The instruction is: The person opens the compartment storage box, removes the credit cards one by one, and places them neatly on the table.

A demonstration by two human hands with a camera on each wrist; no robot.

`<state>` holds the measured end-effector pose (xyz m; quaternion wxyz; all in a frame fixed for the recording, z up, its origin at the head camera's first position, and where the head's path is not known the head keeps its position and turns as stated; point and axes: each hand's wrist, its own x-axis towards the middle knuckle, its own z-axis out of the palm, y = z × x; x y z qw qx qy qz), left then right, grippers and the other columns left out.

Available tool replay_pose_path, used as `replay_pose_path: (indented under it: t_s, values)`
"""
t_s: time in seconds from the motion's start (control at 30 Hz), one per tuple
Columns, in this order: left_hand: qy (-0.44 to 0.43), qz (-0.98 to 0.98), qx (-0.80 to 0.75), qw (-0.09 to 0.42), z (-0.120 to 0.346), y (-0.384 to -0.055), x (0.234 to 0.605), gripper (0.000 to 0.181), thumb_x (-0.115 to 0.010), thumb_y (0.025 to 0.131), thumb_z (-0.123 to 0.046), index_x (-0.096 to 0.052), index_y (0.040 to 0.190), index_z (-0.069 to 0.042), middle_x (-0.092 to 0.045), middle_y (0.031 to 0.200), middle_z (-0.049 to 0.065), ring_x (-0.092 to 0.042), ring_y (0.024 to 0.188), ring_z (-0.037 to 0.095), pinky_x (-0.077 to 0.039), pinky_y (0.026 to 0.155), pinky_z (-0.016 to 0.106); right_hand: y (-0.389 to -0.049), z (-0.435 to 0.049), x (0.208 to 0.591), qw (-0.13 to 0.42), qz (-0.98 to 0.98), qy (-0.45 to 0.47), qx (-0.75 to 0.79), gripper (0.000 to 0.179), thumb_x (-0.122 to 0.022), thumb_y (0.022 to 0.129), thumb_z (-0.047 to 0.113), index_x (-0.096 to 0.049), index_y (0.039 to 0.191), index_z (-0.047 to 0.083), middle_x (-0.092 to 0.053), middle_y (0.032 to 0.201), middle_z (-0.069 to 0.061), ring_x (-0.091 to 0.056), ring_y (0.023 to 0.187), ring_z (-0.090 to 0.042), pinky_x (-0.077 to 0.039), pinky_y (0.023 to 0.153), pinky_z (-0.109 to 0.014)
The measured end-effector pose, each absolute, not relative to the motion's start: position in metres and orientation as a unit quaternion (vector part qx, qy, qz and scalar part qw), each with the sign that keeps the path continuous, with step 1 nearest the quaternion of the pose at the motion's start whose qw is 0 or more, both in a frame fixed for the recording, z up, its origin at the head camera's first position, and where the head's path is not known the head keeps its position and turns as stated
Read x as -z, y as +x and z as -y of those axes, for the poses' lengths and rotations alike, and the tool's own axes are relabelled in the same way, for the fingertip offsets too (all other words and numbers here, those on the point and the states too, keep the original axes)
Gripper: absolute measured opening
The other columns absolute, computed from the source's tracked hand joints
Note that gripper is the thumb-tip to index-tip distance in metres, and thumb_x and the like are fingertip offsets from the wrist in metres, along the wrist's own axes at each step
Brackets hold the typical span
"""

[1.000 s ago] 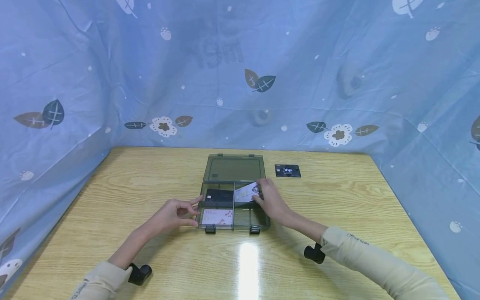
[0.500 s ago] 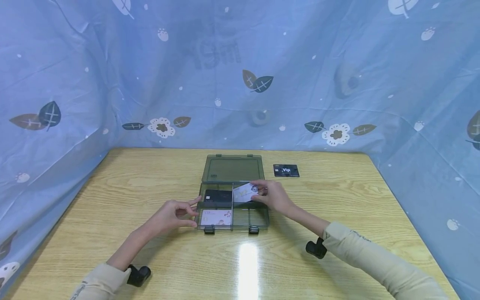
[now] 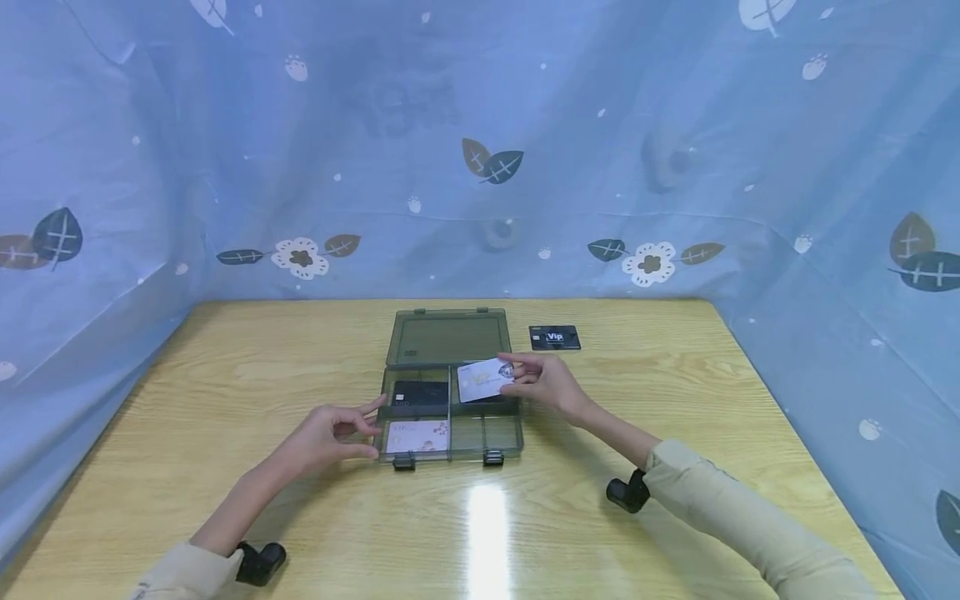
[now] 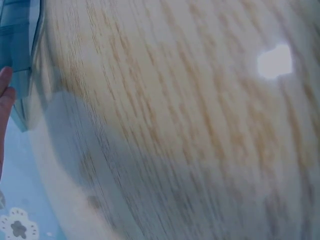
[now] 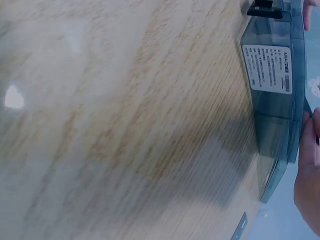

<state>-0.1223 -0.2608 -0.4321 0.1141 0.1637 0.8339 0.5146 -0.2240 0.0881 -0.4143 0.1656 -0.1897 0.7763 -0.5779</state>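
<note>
My right hand (image 3: 551, 383) pinches a white VIP card (image 3: 483, 379) by its right end, tilted over the back right compartment of a translucent dark box (image 3: 486, 432). The box's lid (image 3: 450, 337) lies folded back. A black card (image 3: 422, 393) lies in the back left compartment, and a pale pink VIP card (image 3: 417, 436) in the front left one. My left hand (image 3: 330, 433) rests its fingertips against the box's left wall, fingers bent loosely. In the right wrist view, my right hand (image 5: 310, 175) is partly cut off beside the box wall.
Behind the box, to the right, a black Vip card (image 3: 555, 337) lies on the wooden table (image 3: 637, 375). Two latches (image 3: 492, 457) hang at the box's front edge. A blue patterned cloth (image 3: 375, 167) stands behind the table.
The white card has risen a little and shifted right relative to the box, in my right hand's pinch. My left hand stays at the box's left wall. The head view has swung slightly right.
</note>
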Motion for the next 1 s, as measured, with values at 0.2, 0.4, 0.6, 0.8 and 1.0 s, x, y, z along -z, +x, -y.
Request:
replay_pose_path:
  t_s: [0.2,0.4,0.6,0.8,1.0]
  values:
    - [0.169,-0.825,-0.526,0.119,0.261,-0.122,0.434,0.021,-0.08,0.075,-0.015,-0.069,0.088,-0.003,-0.037,0.145,0.023,-0.066,0.103,0.021,-0.05,0.094,0.033,-0.228,-0.101,0.419,0.174,-0.742,-0.153,0.629,0.055,-0.074,0.08,-0.004,-0.055,0.132,-0.002,-0.064,0.088,-0.006,-0.064,0.075,-0.007,-0.054,0.067,-0.016]
    - [0.162,-0.827,-0.525,0.117,0.262,-0.12,0.433,0.021,-0.08,0.076,-0.014,-0.068,0.088,-0.001,-0.037,0.145,0.024,-0.067,0.102,0.022,-0.051,0.092,0.033,-0.234,-0.121,0.425,0.166,-0.736,-0.146,0.64,0.055,-0.074,0.081,-0.004,-0.055,0.132,-0.001,-0.069,0.087,-0.005,-0.065,0.08,-0.008,-0.057,0.077,-0.021]
    - [0.162,-0.83,-0.521,0.117,0.261,-0.12,0.432,0.021,-0.08,0.076,-0.015,-0.069,0.088,-0.001,-0.038,0.144,0.024,-0.067,0.102,0.024,-0.053,0.089,0.031,-0.241,-0.144,0.426,0.182,-0.709,-0.124,0.67,0.058,-0.073,0.083,0.0,-0.05,0.136,-0.003,-0.071,0.086,-0.002,-0.065,0.08,-0.007,-0.056,0.086,-0.032]
    - [0.168,-0.829,-0.522,0.113,0.261,-0.121,0.432,0.021,-0.08,0.076,-0.015,-0.069,0.088,-0.002,-0.038,0.144,0.024,-0.067,0.102,0.023,-0.052,0.09,0.033,-0.25,-0.168,0.424,0.211,-0.682,-0.086,0.695,0.06,-0.069,0.086,-0.003,-0.044,0.14,-0.003,-0.068,0.081,0.003,-0.063,0.078,-0.005,-0.055,0.086,-0.03]
    - [0.169,-0.826,-0.525,0.114,0.261,-0.122,0.434,0.021,-0.08,0.075,-0.013,-0.069,0.088,-0.002,-0.038,0.144,0.026,-0.067,0.101,0.024,-0.051,0.092,0.035,-0.259,-0.192,0.431,0.229,-0.71,-0.084,0.66,0.061,-0.068,0.088,0.0,-0.039,0.143,-0.004,-0.067,0.081,0.006,-0.061,0.079,-0.002,-0.055,0.081,-0.022]
